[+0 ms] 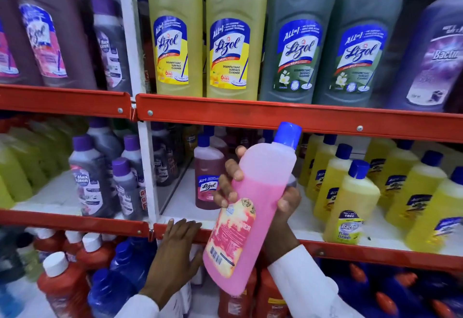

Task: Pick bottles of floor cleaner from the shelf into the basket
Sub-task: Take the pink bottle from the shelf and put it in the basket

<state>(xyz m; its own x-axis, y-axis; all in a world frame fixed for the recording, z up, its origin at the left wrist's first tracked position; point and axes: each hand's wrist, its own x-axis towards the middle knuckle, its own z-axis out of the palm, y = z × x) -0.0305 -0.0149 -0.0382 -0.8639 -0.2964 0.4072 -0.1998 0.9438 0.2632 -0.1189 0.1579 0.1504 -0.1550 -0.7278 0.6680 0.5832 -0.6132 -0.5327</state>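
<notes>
My right hand (280, 207) grips a pink floor cleaner bottle (248, 207) with a blue cap, tilted with the cap up to the right, in front of the middle shelf. Its label faces me. My left hand (175, 250) rests flat with fingers spread on the red edge of the middle shelf (250, 117), holding nothing. A dark pink Lizol bottle (209, 175) stands on the white shelf board just behind the held bottle. No basket is in view.
Large yellow (233, 34) and green Lizol bottles (298, 39) fill the top shelf. Yellow Bactin bottles (350, 200) crowd the middle shelf at right, purple-capped bottles (87, 175) at left. Red and blue bottles (65, 280) stand below. A white upright post (132, 42) divides the bays.
</notes>
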